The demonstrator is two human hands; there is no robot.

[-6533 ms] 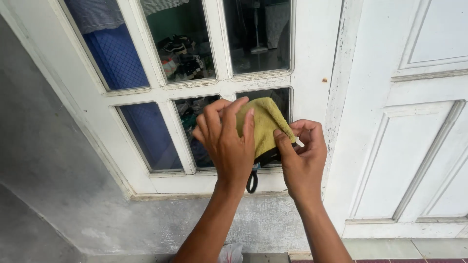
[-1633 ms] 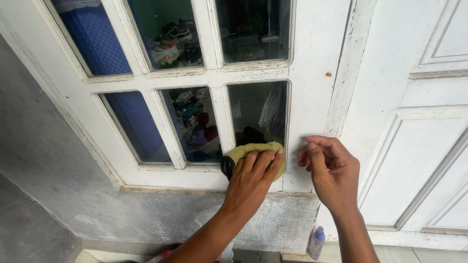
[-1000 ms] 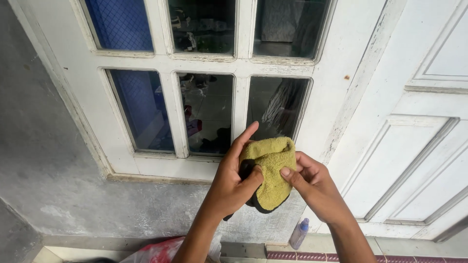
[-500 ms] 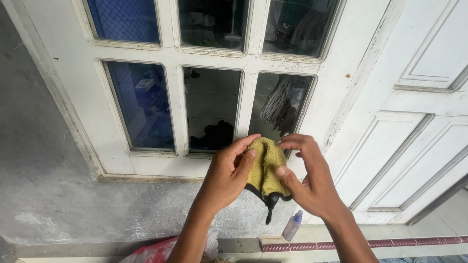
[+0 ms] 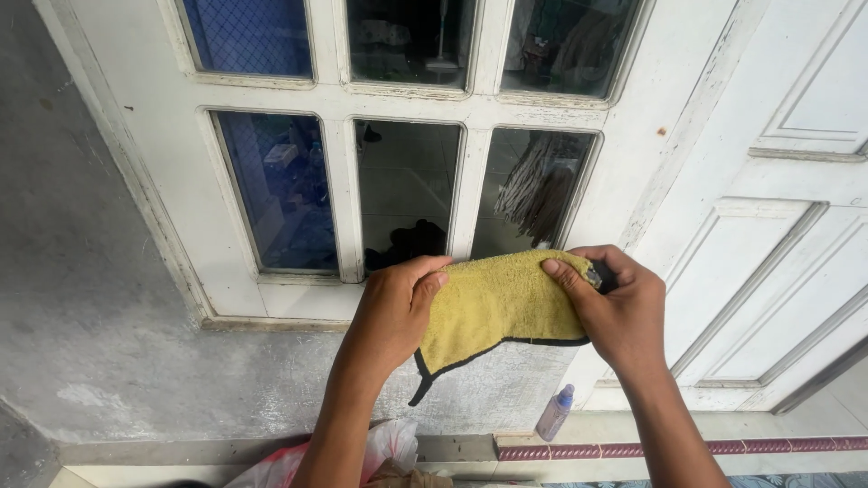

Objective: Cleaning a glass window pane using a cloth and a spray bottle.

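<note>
White paint is peeling on the window frame, which is sitting in a grey wall just beside a white panelled door. Both hands are working in front of the lowest row of glass panes. The left hand is pinching the left edge of a yellow cloth with black trim, and the right hand is clamping its upper right corner, so the cloth is hanging stretched flat between them, close to the frame but apart from the glass, with one corner dangling down. I judge that the person is unfolding or refolding the cloth to get a fresh face for wiping. The next move is probably calling for gathering it into one palm and pressing it flat against a pane. On the floor ledge below, a small clear bottle with a blue cap is standing near the door, and a red and white plastic bag is lying under the left forearm.
</note>
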